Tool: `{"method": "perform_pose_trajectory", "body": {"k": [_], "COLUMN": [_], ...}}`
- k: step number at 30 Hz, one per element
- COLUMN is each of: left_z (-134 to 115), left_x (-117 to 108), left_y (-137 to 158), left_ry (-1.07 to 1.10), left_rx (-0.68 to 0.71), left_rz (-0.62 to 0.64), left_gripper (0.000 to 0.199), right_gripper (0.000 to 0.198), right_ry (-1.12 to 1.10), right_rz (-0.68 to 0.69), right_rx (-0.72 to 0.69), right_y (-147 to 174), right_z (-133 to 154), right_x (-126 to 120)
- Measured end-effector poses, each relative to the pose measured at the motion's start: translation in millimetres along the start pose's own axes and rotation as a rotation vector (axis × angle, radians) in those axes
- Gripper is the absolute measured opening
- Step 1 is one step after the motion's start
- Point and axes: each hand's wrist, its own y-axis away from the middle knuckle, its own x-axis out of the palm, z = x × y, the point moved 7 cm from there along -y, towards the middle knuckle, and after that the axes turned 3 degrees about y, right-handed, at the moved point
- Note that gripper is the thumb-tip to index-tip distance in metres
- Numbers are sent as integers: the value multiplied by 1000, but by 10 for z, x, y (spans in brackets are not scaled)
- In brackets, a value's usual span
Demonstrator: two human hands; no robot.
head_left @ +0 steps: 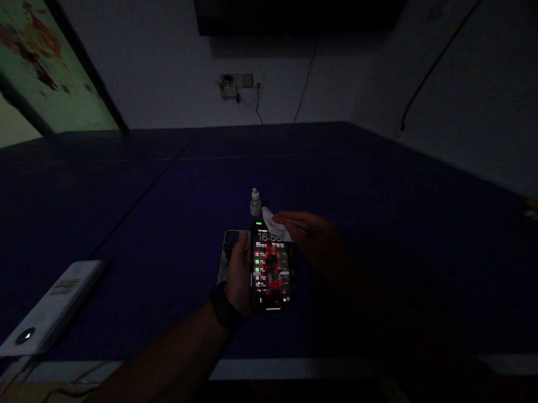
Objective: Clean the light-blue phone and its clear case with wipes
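The left hand [239, 279] is closed around the phone [271, 272], which is above the desk [361, 186] with its screen lit. The right hand [312, 235], its fingers close together, holds a white cloth [275, 226] at the top of the screen. In my judgement, a hard push there could tilt the phone out of the grip, and a forward slip could knock over the small bottle [255, 205] just beyond. The phone case [223, 259] is partly hidden behind the left hand. The right forearm is lost in darkness, and I cannot tell where its thumb presses.
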Motion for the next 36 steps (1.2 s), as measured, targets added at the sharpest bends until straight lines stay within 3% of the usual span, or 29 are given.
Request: {"method": "perform_pose_trajectory", "body": {"k": [3,5,8,12,15,20,22,26,32,34,36], "left_z": [-6,-10,-19,-95,-102,-97,-109,-96,-75,-94,-120], "left_x": [26,58,84,27,-3,-27,-35,-55,-39,-18,1], "left_y": [16,15,-5,-19,-15,-12,-13,-15,-18,-32,-46], "left_ry": [-18,-16,12,104,146,108,120,156,89,108,164], "left_rx": [8,21,57,182,175,154,184,162,82,115,163], "left_rz": [43,74,69,-45,-79,-113,-112,-82,-74,-77,-62], "left_gripper": [69,70,63,45,48,56,53,53,64,61,55], "right_gripper": [29,34,38,49,44,47,51,41,28,28,28], "right_ry": [-155,-151,63,359,410,465,437,395,235,196,208], "right_rz": [-51,-21,124,340,460,331,352,392,109,94,157], "right_rx": [127,102,-120,-505,-621,-571,-608,-653,-284,-303,-422], "right_y": [1,18,68,219,293,227,241,259,144,173,231], "right_z": [-109,-102,56,318,394,372,365,322,241,310,420], "right_x": [-21,12,141,346,412,361,396,411,104,101,191]}}
